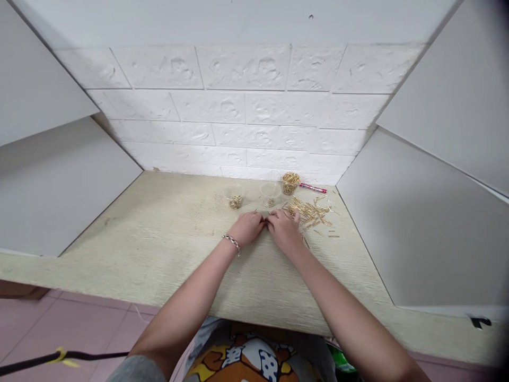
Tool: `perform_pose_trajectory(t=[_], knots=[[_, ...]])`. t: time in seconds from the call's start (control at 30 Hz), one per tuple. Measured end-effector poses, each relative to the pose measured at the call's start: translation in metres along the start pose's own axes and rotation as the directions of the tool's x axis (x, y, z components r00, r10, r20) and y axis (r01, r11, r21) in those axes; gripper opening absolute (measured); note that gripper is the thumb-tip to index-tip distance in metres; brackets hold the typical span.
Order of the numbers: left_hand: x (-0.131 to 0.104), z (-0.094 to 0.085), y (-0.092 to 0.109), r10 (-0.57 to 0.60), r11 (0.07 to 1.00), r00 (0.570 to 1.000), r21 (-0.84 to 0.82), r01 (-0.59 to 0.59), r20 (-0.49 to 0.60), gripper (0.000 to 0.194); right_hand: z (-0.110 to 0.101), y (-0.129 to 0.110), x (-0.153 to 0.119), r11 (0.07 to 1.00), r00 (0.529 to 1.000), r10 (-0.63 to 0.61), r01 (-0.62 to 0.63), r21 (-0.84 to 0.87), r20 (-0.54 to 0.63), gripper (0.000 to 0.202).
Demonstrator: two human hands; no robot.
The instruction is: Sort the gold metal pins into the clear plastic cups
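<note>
My left hand (248, 227), with a chain bracelet at the wrist, is closed with its fingertips pinched together near the middle of the table. Against it, fingertips nearly touching, my right hand (283, 228) is also closed. What the two hold between them is too small to make out. Beside my right hand lies a loose pile of thin gold-coloured tubes (314, 213). Beyond the hands stand a clear cup with small metallic pieces (235, 201), another clear cup with a few small pieces (270, 202), and a cup packed with gold tubes (290, 183).
A red and blue pen-like stick (313, 188) lies right of the full cup. Tiny bits are scattered on the pale wooden table (167, 239) left of the cups. A white brick-pattern wall stands behind, with grey panels on both sides. A dark pole crosses the lower left.
</note>
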State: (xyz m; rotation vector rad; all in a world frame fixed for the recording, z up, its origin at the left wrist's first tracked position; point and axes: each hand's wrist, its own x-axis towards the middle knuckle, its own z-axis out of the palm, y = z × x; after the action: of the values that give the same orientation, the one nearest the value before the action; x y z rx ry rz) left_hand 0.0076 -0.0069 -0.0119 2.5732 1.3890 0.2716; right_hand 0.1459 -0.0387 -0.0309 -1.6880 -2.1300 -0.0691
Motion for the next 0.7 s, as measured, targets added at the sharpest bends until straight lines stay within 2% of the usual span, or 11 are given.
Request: perform_pose_trajectory(t=[0.1, 0.2, 0.3, 0.4, 0.47, 0.57, 0.7], knots=[[0.001, -0.004, -0.006, -0.02, 0.996, 0.997, -0.088, 0.014, -0.068, 0.021, -0.003, -0.001, 0.0, 1.0, 1.0, -0.019, 0.019, -0.019, -0.004, 0.02], [0.001, -0.011, -0.008, -0.089, 0.964, 0.986, -0.261, 0.049, -0.144, 0.016, -0.004, -0.001, 0.001, 0.999, 0.999, -0.038, 0.037, -0.027, -0.004, 0.022], [0.001, -0.02, -0.005, -0.16, 0.843, 0.98, -0.532, 0.076, -0.114, 0.018, -0.004, 0.0, 0.002, 0.998, 0.999, -0.045, 0.044, -0.041, -0.013, 0.022], [0.0, -0.028, -0.002, -0.169, 0.603, 0.985, -0.794, 0.078, -0.031, 0.024, -0.004, 0.001, 0.002, 0.998, 0.999, -0.028, 0.026, -0.055, -0.033, 0.022], [0.0, -0.03, -0.001, -0.166, 0.423, 0.986, -0.903, 0.078, 0.007, 0.027, -0.005, 0.002, 0.002, 0.998, 0.999, -0.036, 0.034, -0.054, -0.037, 0.022], [0.001, -0.029, -0.002, -0.207, 0.165, 0.977, -0.983, 0.084, 0.049, 0.028, -0.005, 0.003, 0.001, 0.997, 0.997, -0.067, 0.066, -0.041, -0.025, 0.02], [0.002, -0.026, -0.004, -0.249, -0.143, 0.962, -0.987, 0.075, 0.109, 0.028, -0.003, 0.006, 0.001, 0.997, 0.997, -0.071, 0.071, -0.019, -0.011, 0.02]])
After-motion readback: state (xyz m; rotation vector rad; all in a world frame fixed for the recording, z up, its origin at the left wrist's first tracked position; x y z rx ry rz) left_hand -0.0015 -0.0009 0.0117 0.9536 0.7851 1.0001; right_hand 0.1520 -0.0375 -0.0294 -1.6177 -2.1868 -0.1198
